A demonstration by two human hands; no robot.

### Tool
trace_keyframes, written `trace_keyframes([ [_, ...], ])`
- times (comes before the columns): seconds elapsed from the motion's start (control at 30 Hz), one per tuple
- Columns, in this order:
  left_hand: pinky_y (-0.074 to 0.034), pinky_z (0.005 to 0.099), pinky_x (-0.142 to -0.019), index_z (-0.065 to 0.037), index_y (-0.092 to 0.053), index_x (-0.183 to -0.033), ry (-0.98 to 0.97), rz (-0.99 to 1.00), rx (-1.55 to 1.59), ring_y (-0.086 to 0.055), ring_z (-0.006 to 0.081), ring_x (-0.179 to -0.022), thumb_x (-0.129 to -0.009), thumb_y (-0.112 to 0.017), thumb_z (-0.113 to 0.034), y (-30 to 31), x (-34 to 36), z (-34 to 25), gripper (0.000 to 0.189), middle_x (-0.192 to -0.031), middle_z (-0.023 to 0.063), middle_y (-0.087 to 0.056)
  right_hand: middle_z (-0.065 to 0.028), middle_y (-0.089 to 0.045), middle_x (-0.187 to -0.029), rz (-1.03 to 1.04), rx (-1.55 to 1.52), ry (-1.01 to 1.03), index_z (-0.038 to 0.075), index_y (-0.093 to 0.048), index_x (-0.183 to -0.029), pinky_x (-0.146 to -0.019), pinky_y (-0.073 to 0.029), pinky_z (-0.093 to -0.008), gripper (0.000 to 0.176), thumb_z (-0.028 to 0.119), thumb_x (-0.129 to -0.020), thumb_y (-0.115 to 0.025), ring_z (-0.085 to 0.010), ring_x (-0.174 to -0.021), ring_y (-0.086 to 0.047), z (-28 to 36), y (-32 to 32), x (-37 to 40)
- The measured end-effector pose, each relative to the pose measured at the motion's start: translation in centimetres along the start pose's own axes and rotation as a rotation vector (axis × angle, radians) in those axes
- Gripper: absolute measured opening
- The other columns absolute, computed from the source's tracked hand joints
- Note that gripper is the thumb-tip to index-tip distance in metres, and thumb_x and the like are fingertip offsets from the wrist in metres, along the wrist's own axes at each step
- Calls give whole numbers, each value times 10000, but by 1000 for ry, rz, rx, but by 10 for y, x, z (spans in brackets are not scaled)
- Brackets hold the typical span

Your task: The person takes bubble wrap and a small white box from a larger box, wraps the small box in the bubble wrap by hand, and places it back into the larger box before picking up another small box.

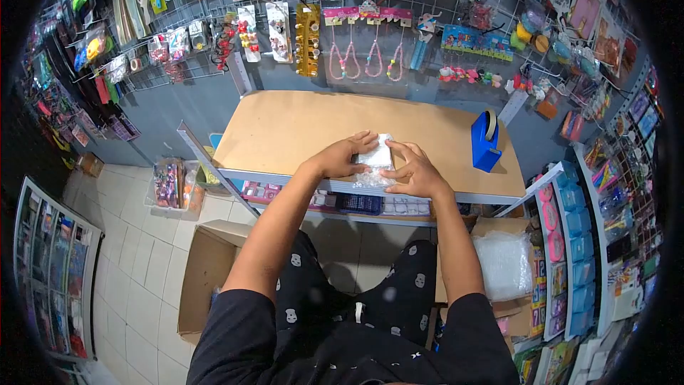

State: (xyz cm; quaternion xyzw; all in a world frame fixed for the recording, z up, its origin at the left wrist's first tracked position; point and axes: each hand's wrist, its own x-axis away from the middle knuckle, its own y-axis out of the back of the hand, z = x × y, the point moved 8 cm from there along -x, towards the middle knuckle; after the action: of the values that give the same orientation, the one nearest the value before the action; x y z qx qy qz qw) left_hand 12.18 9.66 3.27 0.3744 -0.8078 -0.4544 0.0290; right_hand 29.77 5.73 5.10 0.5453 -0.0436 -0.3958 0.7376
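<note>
A small white item (375,155) lies at the front edge of the wooden table (285,125), with clear bubble wrap (372,177) around its lower part. My left hand (343,155) rests on the item's left side, fingers spread across its top and edge. On the right side, my right hand (415,170) touches the item and the wrap with fingers apart and bent. Part of the item is hidden beneath my fingers.
A blue tape dispenser (486,144) stands at the table's right end. Below left is an open cardboard box (206,271); below right, a stack of bubble wrap (503,264). Hanging goods cover the wall grid (370,0). Trays sit on a shelf under the tabletop.
</note>
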Motion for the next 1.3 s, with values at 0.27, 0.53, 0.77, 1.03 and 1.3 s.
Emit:
trace_keyframes([
  [0.27,-216,451,-1287,-57,-507,-1527,0,-11,4,-254,368,-1573,-844,-819,-148,-1,0,1,757,-1652,171,-379,-78,-500,-1570,-27,21,41,292,-853,-1030,-1181,-365,-451,310,357,-731,-905,-341,-1387,-453,6,1,0],
  [0.53,-225,429,-1285,-87,-514,-1533,-24,0,-10,-269,359,-1571,-825,-748,-108,-5,1,-4,746,-1654,165,-384,-104,-504,-1556,-104,-152,12,147,-862,-934,-1157,-385,-454,133,213,-818,-852,-340,-1421,-406,-3,4,-1],
  [0.77,-261,426,-1266,-100,-546,-1512,34,41,79,-284,368,-1562,-1005,-525,-365,-8,-3,1,572,-1645,153,-405,-183,-531,-1496,-303,-411,-1,17,-822,-916,-1100,-455,-437,85,87,-871,-809,-312,-1343,-536,-18,8,-5],
  [1.03,-268,444,-1255,-37,-618,-1420,-59,9,100,-294,374,-1557,-1013,-592,-497,-5,2,-5,615,-1617,197,-432,-148,-694,-1245,-315,-498,-117,-46,-780,-912,-969,-526,-343,162,108,-942,-742,-225,-1187,-646,-30,-2,-18],
  [1.3,-400,418,-1169,0,-742,-1222,181,-147,389,-471,339,-1460,-979,-744,-243,3,3,4,344,-1429,192,-637,-123,-741,-1133,-318,-499,-307,-34,-774,-907,-790,-537,-289,160,121,-942,-753,-135,-922,-684,-38,-6,-12],
])
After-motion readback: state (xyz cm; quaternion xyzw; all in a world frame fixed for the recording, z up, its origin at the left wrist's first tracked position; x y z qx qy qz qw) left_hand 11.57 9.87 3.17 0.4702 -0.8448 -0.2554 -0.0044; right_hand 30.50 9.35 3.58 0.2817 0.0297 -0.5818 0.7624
